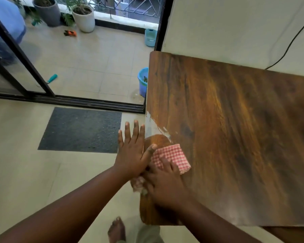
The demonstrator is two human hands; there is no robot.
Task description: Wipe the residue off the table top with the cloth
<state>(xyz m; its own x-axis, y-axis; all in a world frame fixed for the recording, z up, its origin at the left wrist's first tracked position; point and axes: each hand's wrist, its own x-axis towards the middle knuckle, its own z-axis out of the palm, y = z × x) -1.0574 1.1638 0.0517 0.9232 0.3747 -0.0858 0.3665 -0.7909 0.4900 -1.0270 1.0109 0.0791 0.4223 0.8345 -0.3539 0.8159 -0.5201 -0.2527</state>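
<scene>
Cloth (pixel 172 156) lies under right hand (pixel 163 185), beside flat left hand (pixel 132 155).

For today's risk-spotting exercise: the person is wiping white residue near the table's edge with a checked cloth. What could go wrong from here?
1. The white residue lies at the table edge; a stroke outward could push it onto the floor, as the open left hand is not clearly cupped under it.
2. The cloth under the right hand looks bunched at the edge, so it may smear rather than lift.
</scene>
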